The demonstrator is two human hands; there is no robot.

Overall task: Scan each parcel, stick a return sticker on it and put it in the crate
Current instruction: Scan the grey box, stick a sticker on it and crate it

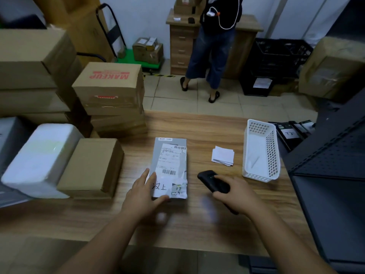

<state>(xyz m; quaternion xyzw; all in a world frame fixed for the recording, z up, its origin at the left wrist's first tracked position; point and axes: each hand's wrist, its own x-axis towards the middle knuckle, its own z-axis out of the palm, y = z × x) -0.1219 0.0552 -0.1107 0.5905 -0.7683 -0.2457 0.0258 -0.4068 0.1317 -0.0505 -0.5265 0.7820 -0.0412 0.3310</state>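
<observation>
Where cardboard boxes (109,89) crowd it, wooden table (197,131) meets tiled floor (169,99).

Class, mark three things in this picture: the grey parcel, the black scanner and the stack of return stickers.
grey parcel (169,165): head view, on its white shipping label.
black scanner (207,177): head view, on its front end, ahead of the fingers.
stack of return stickers (223,155): head view, on the top white sheet.

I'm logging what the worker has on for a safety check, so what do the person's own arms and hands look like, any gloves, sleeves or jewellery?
Both forearms are bare up to the bottom edge of the picture: no sleeves show. The left hand and the right hand wear no gloves, and no watch, wristband or ring can be seen. The fingers are uncovered, with no tape or markings. Anything worn above the forearms is out of view.
</observation>
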